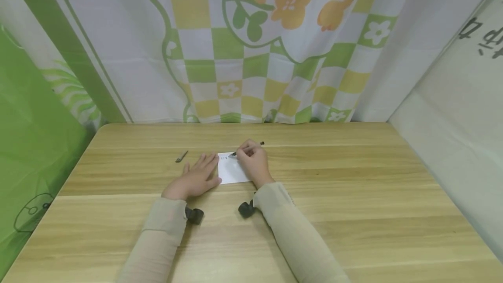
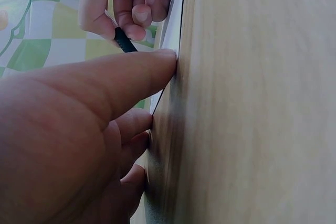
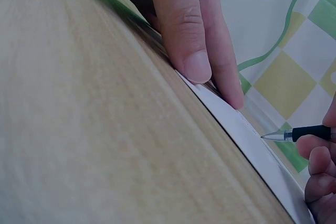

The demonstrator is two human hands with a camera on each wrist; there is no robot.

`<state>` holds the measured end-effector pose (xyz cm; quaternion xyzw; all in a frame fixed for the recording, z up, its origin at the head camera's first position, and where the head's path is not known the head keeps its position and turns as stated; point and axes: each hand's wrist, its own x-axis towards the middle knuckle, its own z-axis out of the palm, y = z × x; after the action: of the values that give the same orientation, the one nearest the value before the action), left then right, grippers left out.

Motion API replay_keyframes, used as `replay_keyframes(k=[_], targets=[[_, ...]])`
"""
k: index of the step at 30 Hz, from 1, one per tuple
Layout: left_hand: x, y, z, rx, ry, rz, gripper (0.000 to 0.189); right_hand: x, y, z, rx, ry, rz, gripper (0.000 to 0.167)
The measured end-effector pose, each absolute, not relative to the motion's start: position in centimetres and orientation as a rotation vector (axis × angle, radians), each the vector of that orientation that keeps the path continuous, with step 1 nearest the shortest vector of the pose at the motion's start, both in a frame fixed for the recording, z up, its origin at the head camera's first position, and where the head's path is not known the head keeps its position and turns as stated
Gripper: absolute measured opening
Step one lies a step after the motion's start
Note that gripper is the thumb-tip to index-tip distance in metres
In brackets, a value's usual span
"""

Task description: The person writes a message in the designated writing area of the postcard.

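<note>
A small white sheet of paper (image 1: 232, 171) lies on the wooden table, with a short row of dark marks near its top left. My right hand (image 1: 254, 163) pinches a pen (image 3: 302, 134) with a black grip and a clear tip; the tip points down at the paper beside the marks. My left hand (image 1: 196, 178) lies flat with fingers spread, and its thumb and fingertips press the paper's left edge. In the left wrist view the left thumb (image 2: 142, 72) rests on the paper's near corner.
A pen cap (image 1: 181, 157) lies on the table (image 1: 353, 195) to the left of the paper, beyond the left hand. Behind the table hangs a checked curtain (image 1: 259, 69) with flowers. A green cloth (image 1: 35, 112) hangs at the left and a pale one (image 1: 452, 112) at the right.
</note>
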<state>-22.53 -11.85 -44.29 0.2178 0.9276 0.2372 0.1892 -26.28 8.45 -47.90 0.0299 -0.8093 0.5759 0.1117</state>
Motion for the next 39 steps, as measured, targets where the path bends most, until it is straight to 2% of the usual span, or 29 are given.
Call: replay_keyframes(k=[10,17,24,33,39], targets=[[-22.6,-11.8,-44.2,0.602,2.618,0.658,0.074,-26.2,8.5,-47.8,0.081,-2.39,1.704,0.009],[-23.3,-12.2,-45.8,0.609,2.62,0.659,0.078,-26.4,8.5,-47.9,0.084,-2.38,1.702,0.01],[-22.7,-11.9,-44.4,0.61,2.604,0.684,0.075,-26.4,8.5,-47.9,0.086,-2.37,1.704,0.011],[-23.1,-12.1,-45.6,0.605,2.62,0.662,0.076,-26.3,8.5,-47.8,0.094,-2.343,1.724,0.011],[-22.7,-11.9,-44.5,0.599,2.609,0.671,0.076,-26.3,8.5,-47.8,0.092,-2.355,1.71,0.011]])
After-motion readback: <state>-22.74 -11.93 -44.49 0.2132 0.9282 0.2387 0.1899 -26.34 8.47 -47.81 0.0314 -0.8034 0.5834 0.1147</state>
